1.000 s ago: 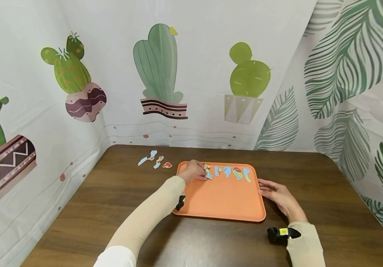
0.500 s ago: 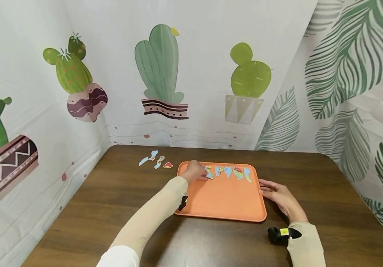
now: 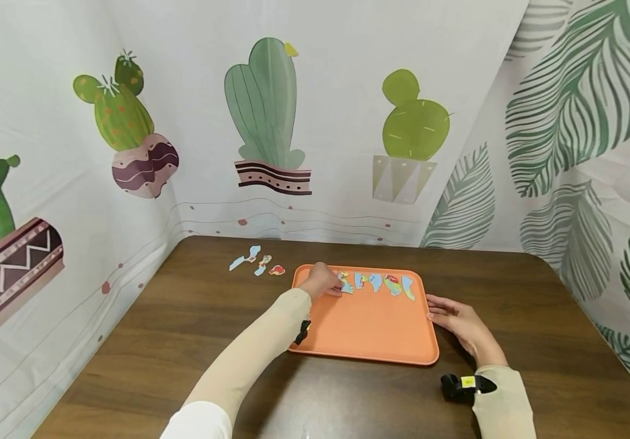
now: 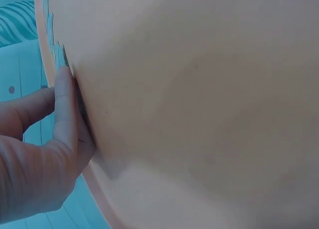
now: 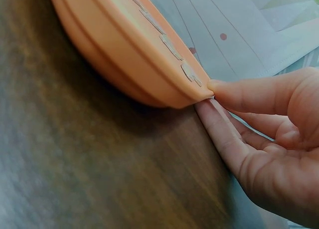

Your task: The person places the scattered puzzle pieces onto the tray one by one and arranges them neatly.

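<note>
An orange tray (image 3: 366, 332) lies on the wooden table, with a row of colourful cut-paper-like puzzle pieces near its far rim. My left hand (image 3: 322, 280) reaches over the tray's far left corner. Its fingertips touch the leftmost puzzle piece (image 3: 346, 285), which is partly covered by them. In the left wrist view the fingers (image 4: 64, 107) lie extended low against the tray surface. At the tray's right side my right hand (image 3: 464, 323) pinches the rim between thumb and finger, as the right wrist view shows with the tray edge (image 5: 164, 89) between the fingertips.
Several loose puzzle pieces (image 3: 262, 265) lie on the table (image 3: 183, 329) left of the tray, near the far edge. Other pieces on the tray include a red and green piece (image 3: 393, 285) and a blue one (image 3: 375, 281). A cactus-print cloth (image 3: 336, 110) hangs behind the table.
The head view has shifted slightly. Both hands, the tray and the pieces keep nearly the same places relative to each other.
</note>
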The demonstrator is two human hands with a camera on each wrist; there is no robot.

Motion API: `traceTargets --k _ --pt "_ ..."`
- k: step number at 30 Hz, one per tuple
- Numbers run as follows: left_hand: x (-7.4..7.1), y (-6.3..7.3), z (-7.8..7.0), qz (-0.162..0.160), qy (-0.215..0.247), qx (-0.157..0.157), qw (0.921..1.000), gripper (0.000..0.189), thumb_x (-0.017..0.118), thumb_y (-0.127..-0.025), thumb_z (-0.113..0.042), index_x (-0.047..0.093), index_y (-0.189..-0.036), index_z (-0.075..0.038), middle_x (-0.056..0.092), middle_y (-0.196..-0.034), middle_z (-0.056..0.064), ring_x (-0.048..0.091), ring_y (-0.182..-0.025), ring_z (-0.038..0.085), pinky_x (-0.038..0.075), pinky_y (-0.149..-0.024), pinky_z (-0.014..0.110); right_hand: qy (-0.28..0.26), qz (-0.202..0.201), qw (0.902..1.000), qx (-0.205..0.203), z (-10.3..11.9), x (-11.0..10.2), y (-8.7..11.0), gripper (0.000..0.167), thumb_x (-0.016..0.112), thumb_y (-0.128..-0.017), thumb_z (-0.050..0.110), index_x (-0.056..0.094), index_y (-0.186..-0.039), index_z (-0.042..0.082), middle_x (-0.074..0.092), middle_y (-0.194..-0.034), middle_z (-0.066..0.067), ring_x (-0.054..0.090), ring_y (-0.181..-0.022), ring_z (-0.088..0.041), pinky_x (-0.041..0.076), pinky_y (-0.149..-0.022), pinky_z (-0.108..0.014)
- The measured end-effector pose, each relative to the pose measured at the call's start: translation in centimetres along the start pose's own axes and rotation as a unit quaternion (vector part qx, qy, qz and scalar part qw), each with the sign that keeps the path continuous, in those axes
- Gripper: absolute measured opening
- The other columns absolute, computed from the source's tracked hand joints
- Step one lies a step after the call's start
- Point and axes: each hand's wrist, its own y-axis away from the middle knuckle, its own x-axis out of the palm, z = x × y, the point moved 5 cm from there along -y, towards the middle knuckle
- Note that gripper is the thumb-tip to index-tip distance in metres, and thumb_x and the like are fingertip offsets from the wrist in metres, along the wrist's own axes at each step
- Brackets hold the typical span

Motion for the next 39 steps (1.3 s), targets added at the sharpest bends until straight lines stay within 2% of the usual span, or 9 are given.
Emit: traceTargets --k 5,8,12,17,21,29,34,39 --pt "-0.4 0.1 0.0 0.038 0.016 0.014 0.9991 0.029 0.063 -0.084 0.01 0.057 -0.112 0.016 0.066 -0.09 0.024 0.07 -0.079 0.032 0.06 -0.07 0.036 0.007 -0.003 1.0 0.003 0.0 0.1 0.1 0.062 0.065 -0.092 0.01 0.035 -0.144 -0.007 0.048 -0.136 -0.027 0.059 -0.097 0.003 0.052 -0.085 -0.018" --pt "-1.1 0.4 -0.4 0.054 0.013 0.035 0.9978 0.022 0.062 -0.087 0.007 0.061 -0.106 0.015 0.067 -0.095 0.025 0.069 -0.086 0.034 0.059 -0.076 0.038 0.01 -0.003 0.9999 0.004 0.0 0.1 0.0 0.062 0.065 -0.093 0.011 0.036 -0.144 -0.006 0.048 -0.136 -0.027 0.059 -0.098 0.003 0.052 -0.085 -0.018" --pt "-2.4 0.6 -0.9 0.054 0.022 0.063 0.9963 0.02 0.06 -0.089 0.005 0.061 -0.107 0.015 0.064 -0.107 0.026 0.064 -0.098 0.038 0.057 -0.084 0.04 0.016 -0.001 0.9999 0.006 -0.2 0.1 -0.1 0.063 0.065 -0.093 0.013 0.036 -0.145 -0.005 0.048 -0.136 -0.026 0.058 -0.099 0.003 0.052 -0.086 -0.018" --pt "-5.2 -0.1 -1.0 0.028 0.059 0.059 0.9961 0.028 0.061 -0.09 0.005 0.056 -0.116 0.013 0.06 -0.118 0.028 0.059 -0.108 0.042 0.053 -0.091 0.042 0.018 -0.003 0.9998 0.006 -0.4 0.0 -0.1 0.063 0.066 -0.092 0.014 0.037 -0.145 -0.005 0.05 -0.135 -0.024 0.058 -0.099 0.004 0.052 -0.085 -0.018" --pt "-7.8 -0.8 -0.8 0.001 0.06 0.057 0.9965 0.032 0.063 -0.091 0.0 0.057 -0.12 0.012 0.061 -0.12 0.027 0.06 -0.109 0.04 0.051 -0.094 0.043 0.016 -0.003 0.9999 0.002 -0.3 0.0 -0.1 0.063 0.066 -0.092 0.014 0.037 -0.145 -0.005 0.05 -0.135 -0.025 0.058 -0.099 0.004 0.052 -0.085 -0.018" --pt "-12.9 -1.6 1.3 -0.054 0.053 0.083 0.9937 0.036 0.06 -0.094 -0.005 0.055 -0.127 0.01 0.06 -0.119 0.026 0.06 -0.108 0.042 0.05 -0.094 0.048 0.019 -0.006 0.9998 -0.009 -0.2 -0.1 0.0 0.062 0.066 -0.092 0.012 0.037 -0.143 -0.008 0.052 -0.133 -0.025 0.059 -0.098 0.004 0.051 -0.084 -0.015" --pt "-14.6 -1.8 2.5 -0.071 0.047 0.084 0.9928 0.037 0.058 -0.096 -0.004 0.053 -0.13 0.01 0.058 -0.122 0.026 0.06 -0.109 0.038 0.049 -0.097 0.045 0.02 -0.004 0.9997 -0.013 -0.2 -0.1 -0.1 0.062 0.066 -0.092 0.013 0.037 -0.143 -0.007 0.051 -0.133 -0.026 0.058 -0.098 0.003 0.051 -0.084 -0.015" --pt "-15.1 -2.0 3.3 -0.069 0.039 0.076 0.9939 0.038 0.056 -0.095 -0.001 0.051 -0.131 0.011 0.057 -0.125 0.028 0.057 -0.114 0.036 0.048 -0.099 0.043 0.02 -0.003 0.9997 -0.015 -0.2 -0.1 -0.2 0.062 0.066 -0.092 0.012 0.037 -0.143 -0.008 0.051 -0.133 -0.026 0.058 -0.098 0.004 0.051 -0.084 -0.015"
